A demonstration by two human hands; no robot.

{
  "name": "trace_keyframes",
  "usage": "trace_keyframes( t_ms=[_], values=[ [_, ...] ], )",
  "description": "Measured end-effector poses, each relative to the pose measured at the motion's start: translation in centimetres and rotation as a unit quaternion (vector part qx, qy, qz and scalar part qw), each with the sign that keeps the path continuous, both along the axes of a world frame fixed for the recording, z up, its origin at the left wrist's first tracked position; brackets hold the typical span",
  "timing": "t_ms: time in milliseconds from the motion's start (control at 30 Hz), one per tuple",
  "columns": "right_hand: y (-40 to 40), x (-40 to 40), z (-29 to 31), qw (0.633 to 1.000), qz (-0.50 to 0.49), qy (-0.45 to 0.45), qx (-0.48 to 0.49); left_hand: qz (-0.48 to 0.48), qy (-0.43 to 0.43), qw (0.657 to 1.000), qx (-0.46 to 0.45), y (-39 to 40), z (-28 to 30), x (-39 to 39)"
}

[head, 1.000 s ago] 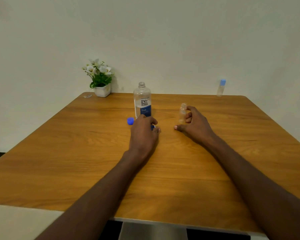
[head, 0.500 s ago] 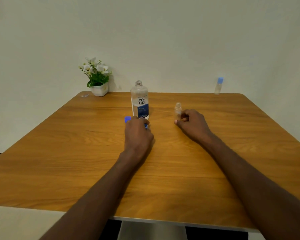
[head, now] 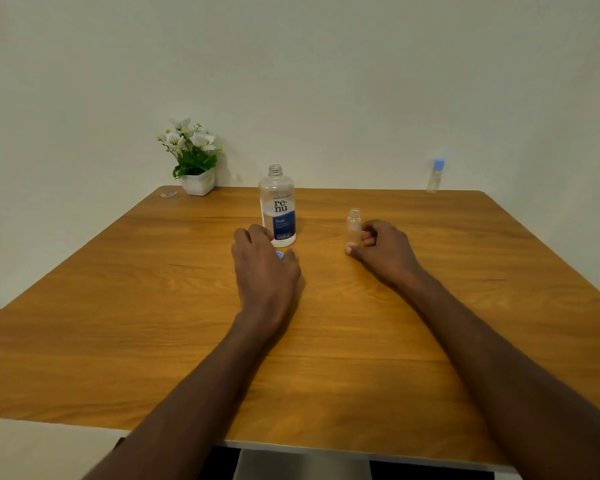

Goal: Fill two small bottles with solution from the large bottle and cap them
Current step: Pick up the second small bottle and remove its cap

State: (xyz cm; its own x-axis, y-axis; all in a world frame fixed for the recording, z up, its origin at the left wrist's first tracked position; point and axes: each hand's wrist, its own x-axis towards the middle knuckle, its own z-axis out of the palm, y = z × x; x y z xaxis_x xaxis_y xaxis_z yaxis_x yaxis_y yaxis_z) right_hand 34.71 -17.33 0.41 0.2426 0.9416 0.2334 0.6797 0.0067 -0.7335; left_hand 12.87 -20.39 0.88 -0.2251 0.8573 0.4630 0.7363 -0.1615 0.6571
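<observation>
My right hand [head: 383, 252] holds the open small bottle [head: 353, 226] upright on the table [head: 118, 289], the fingers curled around its lower part and the thumb stretched toward the left. This bottle has no cap, and I cannot tell how much solution is inside because the plastic is clear. My left hand [head: 264, 261] lies just in front of the large bottle [head: 278, 207], with the fingers bent loosely over a small blue cap [head: 280, 255]. The cap shows between my thumb and fingers, but I cannot tell if I really pinch it or only cover it. The large bottle stands upright with its mouth uncovered, touching or almost touching my fingers.

Far at the back right edge stands the capped small bottle [head: 435, 175], with its light blue cap on — so I judge that one bottle is finished. What remains, as I see it, is to bring the blue cap to the open small bottle and close it — perhaps also to close the large bottle.
</observation>
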Motion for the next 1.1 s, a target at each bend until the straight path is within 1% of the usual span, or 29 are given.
trace_keyframes(
  t_ms=[67, 133, 167, 233, 300, 333, 400, 467, 533, 567, 633, 733, 833, 967, 1100],
  values=[
    [-0.3, 0.9, 0.4, 0.998, 0.029, 0.054, -0.02, 0.006, -0.001, 0.998, 0.06, -0.6, 0.4, 0.5],
    [-0.6, 1.8, 1.1, 0.993, 0.046, 0.098, -0.041, -0.02, -0.012, 0.993, 0.112, -1.1, 0.7, 1.7],
    [-0.6, 2.3, 1.3, 0.993, 0.031, 0.113, -0.031, -0.049, -0.019, 0.989, 0.137, -1.3, 0.9, 2.5],
    [-0.5, 3.5, 1.9, 0.985, -0.049, 0.164, 0.04, -0.123, -0.033, 0.98, 0.155, -1.6, 1.1, 4.7],
    [-0.3, 5.2, 2.0, 0.953, -0.126, 0.25, 0.114, -0.203, -0.047, 0.972, 0.109, -1.4, 1.3, 7.4],
    [-0.3, 6.1, 2.0, 0.934, -0.153, 0.291, 0.138, -0.242, -0.054, 0.966, 0.077, -1.2, 1.4, 8.9],
    [-0.1, 7.9, 1.6, 0.908, -0.187, 0.341, 0.158, -0.303, -0.079, 0.949, 0.03, -0.3, 1.5, 12.2],
    [0.2, 9.2, 1.1, 0.888, -0.203, 0.376, 0.167, -0.323, -0.115, 0.939, 0.003, 1.1, 1.6, 15.4],
    [0.7, 10.0, 0.7, 0.872, -0.219, 0.399, 0.181, -0.317, -0.155, 0.935, -0.024, 2.8, 1.5, 18.0],
    [1.0, 10.2, 0.5, 0.868, -0.228, 0.4, 0.184, -0.313, -0.169, 0.934, -0.035, 3.7, 1.5, 19.0],
    [1.6, 10.7, 0.1, 0.874, -0.239, 0.384, 0.18, -0.31, -0.181, 0.931, -0.061, 5.6, 1.4, 20.5],
    [3.2, 11.5, -1.0, 0.893, -0.255, 0.339, 0.153, -0.314, -0.183, 0.926, -0.099, 8.6, 0.7, 21.2],
    [5.6, 13.0, -1.0, 0.909, -0.276, 0.286, 0.126, -0.324, -0.22, 0.914, -0.108, 10.7, -0.1, 21.6],
    [9.8, 15.5, 0.2, 0.93, -0.291, 0.2, 0.101, -0.316, -0.178, 0.928, -0.085, 11.8, -0.3, 22.0],
    [14.3, 17.7, 0.4, 0.951, -0.29, 0.074, 0.074, -0.322, -0.134, 0.933, -0.092, 12.6, -0.8, 22.9]
  ],
)
